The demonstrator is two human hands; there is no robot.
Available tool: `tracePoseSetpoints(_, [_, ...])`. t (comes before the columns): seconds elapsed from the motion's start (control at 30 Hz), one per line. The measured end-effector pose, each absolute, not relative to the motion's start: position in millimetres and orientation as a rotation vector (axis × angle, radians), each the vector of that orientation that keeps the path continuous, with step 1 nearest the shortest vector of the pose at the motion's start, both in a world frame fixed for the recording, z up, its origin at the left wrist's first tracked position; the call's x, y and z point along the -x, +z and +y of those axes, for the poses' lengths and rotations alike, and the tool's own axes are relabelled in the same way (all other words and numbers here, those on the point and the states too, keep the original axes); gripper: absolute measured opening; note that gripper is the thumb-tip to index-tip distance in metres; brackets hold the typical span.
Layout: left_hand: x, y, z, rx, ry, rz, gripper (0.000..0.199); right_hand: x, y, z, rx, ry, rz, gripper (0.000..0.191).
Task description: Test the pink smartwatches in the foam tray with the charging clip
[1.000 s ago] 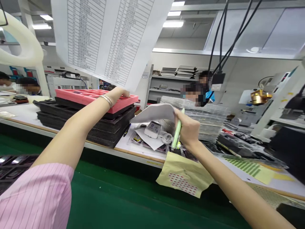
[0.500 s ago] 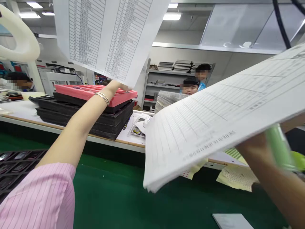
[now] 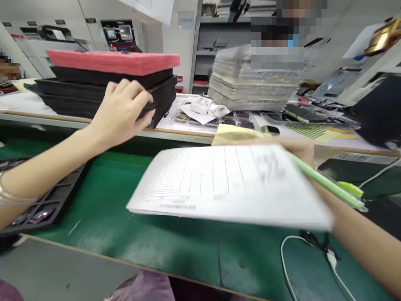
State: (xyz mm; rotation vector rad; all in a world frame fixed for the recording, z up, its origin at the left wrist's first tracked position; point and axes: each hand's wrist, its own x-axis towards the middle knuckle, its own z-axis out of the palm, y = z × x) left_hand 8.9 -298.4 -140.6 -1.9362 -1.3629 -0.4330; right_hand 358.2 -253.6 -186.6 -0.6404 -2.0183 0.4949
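I am worrying most about the tall stack of black foam-like trays (image 3: 72, 102) under a pink foam-like tray (image 3: 103, 62), beyond and left of the white printed paper sheets (image 3: 213, 179): the left hand (image 3: 122, 110) is hanging in front, fingers curled and apart, holding nothing visible, and a careless sweep could be toppling it. Next, the right hand (image 3: 296, 150) is pinching those sheets along their far right side, above the green surface (image 3: 156, 246), so they could be sagging or slipping. Its fingers, partly hidden, are also holding a slim light-green pen (image 3: 328, 182), which a loose grip could be dropping. Beyond the sheets, grey metal shelving (image 3: 205, 52) is standing behind stacked clear plastic trays (image 3: 244, 85); to their lower right, a thin white cable (image 3: 284, 261) is lying.
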Motion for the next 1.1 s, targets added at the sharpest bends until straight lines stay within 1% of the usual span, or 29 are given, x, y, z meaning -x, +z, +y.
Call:
tracePoseSetpoints(0.07, [-11,-186,-327,2.047,-0.414,-1.283,0.031,-381,-231,-262,0.505,0.722,-2.216,0.031])
tracePoseSetpoints(0.1, [-15,-213,-341,2.102,-0.441,-1.261,0.027,-394,-257,-266,0.505,0.766,-2.305,0.030])
tracePoseSetpoints(0.17, [-29,-271,-365,2.307,-0.395,-1.220,0.024,-419,-310,-270,0.679,0.725,-2.426,0.035])
tracePoseSetpoints(0.23, [-50,-329,-387,2.621,-0.265,-1.131,0.034,-442,-358,-273,0.841,0.675,-2.545,0.037])
tracePoseSetpoints(0.3, [-76,-377,-405,2.853,-0.218,-0.955,0.052,-458,-391,-274,0.992,0.591,-2.411,0.040])
tracePoseSetpoints(0.33, [-89,-395,-412,2.953,-0.205,-0.813,0.062,-463,-402,-275,1.051,0.560,-2.330,0.040])
tracePoseSetpoints(0.4, [-114,-418,-422,3.073,-0.180,-0.677,0.075,-464,-408,-280,1.138,0.522,-2.200,0.036])
tracePoseSetpoints(0.47, [-135,-426,-431,3.136,-0.179,-0.677,0.081,-454,-401,-287,1.189,0.588,-2.069,0.031])
tracePoseSetpoints(0.53, [-153,-424,-442,3.169,-0.175,-0.735,0.083,-435,-390,-292,1.209,0.805,-1.809,0.028])
tracePoseSetpoints(0.63, [-174,-412,-458,3.176,-0.107,-0.826,0.083,-397,-379,-290,1.172,1.169,-1.506,0.032])
tracePoseSetpoints(0.7, [-184,-403,-464,3.176,-0.063,-0.863,0.082,-373,-380,-281,1.150,1.305,-1.407,0.029])
tracePoseSetpoints(0.8, [-190,-392,-452,3.157,-0.129,-0.913,0.074,-344,-389,-264,1.115,1.388,-1.357,0.026])
tracePoseSetpoints(0.9, [-182,-394,-419,3.104,-0.208,-0.865,0.063,-330,-397,-252,1.095,1.411,-1.354,0.023])
tracePoseSetpoints(0.97, [-170,-404,-397,3.076,-0.156,-0.883,0.067,-330,-400,-249,1.102,1.405,-1.350,0.023])
tracePoseSetpoints(1.1, [-136,-417,-370,2.818,0.195,-1.370,0.076,-346,-397,-254,1.133,1.356,-1.320,0.024])
